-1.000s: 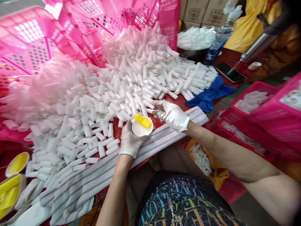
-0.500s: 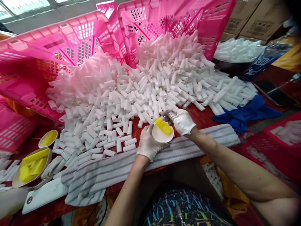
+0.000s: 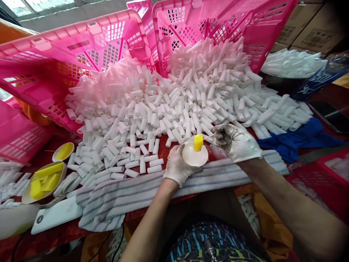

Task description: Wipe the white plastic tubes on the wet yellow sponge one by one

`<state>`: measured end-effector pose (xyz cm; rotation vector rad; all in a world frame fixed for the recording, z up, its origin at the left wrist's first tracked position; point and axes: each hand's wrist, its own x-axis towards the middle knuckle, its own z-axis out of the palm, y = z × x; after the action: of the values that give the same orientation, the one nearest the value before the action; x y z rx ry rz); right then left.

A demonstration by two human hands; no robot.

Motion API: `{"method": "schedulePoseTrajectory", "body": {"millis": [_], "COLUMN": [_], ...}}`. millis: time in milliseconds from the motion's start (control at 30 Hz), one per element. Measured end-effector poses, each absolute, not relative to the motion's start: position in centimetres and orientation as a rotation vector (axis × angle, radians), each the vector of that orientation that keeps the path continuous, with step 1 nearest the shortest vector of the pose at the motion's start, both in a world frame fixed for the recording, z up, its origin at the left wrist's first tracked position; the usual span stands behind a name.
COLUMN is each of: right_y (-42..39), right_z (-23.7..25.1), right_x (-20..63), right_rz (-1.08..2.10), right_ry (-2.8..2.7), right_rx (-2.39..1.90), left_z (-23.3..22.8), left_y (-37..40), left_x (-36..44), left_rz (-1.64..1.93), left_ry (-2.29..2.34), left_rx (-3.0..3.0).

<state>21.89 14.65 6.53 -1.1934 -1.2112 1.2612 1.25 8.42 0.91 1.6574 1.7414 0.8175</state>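
My left hand, in a white glove, is closed on the rim of a small white dish in front of me. A yellow chunk, which looks like cut fruit, stands over the dish at the tip of a thin stick. To the right of the dish, my gloved right hand pinches the other end of that stick; its fingertips are smudged dark. Whether the chunk still touches the dish, I cannot tell.
White tubes spill from two tipped pink baskets. A striped towel lies along the table edge. At left are a bowl of yellow pieces, a smaller yellow-filled dish and a white power bank. A blue cloth lies right.
My right hand has drawn away to the right, exposing the stick. The yellow chunk, lying across the dish before, now stands upright on the stick. My left hand still holds the dish.
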Motion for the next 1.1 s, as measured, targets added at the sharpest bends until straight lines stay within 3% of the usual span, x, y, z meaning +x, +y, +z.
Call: {"method": "schedulePoseTrajectory", "body": {"millis": [333,633,867,1100], "right_y": [10.0,11.1,11.3,10.5], "right_z": [2.1,4.4,3.1,6.3], "right_x": [23.4,25.3,22.7,23.2], "right_rz": [1.394,1.343,1.368,1.091], "right_ry": [-1.001,-0.973,-1.099,-1.272], "right_rx": [-1.365,-1.454,-1.445,-1.401], "left_z": [0.7,0.8,0.9,1.1], "left_y": [8.3,8.2,8.3,8.3], "left_x": [1.3,1.1,1.3,1.2], "left_rz": [0.822,0.773,0.825,0.819], "left_ry": [1.752,1.766,1.761,1.749], "left_rx": [1.671,1.651,1.687,1.673]}}
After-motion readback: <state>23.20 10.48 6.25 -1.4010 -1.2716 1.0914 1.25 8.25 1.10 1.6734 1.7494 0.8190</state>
